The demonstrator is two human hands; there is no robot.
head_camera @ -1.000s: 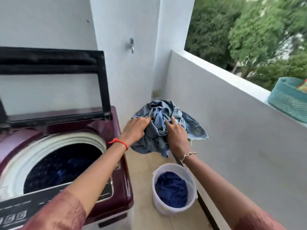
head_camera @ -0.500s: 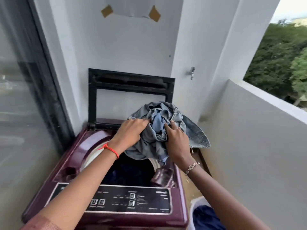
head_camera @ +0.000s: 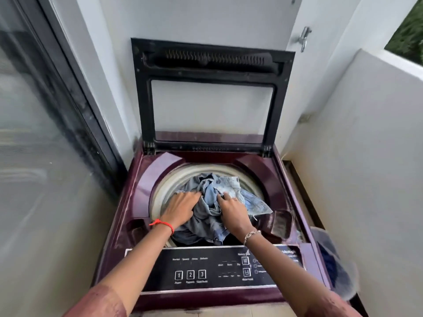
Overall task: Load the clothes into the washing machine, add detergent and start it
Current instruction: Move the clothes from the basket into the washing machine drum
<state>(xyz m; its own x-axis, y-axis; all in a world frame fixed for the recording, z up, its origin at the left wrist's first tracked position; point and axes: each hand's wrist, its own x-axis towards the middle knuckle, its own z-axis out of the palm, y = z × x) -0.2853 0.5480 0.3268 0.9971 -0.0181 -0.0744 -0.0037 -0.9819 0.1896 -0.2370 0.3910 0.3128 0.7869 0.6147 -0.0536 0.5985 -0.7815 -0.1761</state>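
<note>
A maroon top-loading washing machine (head_camera: 137, 188) stands in front of me with its black-framed lid (head_camera: 210, 65) raised against the wall. A bundle of light blue denim clothes (head_camera: 219, 193) sits in the mouth of the drum, one corner draped over the right rim. My left hand (head_camera: 180, 208) grips the bundle's left side and my right hand (head_camera: 232, 212) grips its right side, both low inside the opening. The black control panel (head_camera: 206, 271) with numbered buttons lies under my forearms.
A white bucket (head_camera: 338, 264) with dark blue cloth in it stands on the floor at the machine's right, blurred. A glass sliding door (head_camera: 34, 133) runs along the left. A white parapet wall (head_camera: 366, 145) closes the right side, and a metal hook (head_camera: 304, 38) is on the wall.
Both hands have carried the denim bundle left from above the bucket to over the machine, then down into the drum opening. My view turned to face the machine.
</note>
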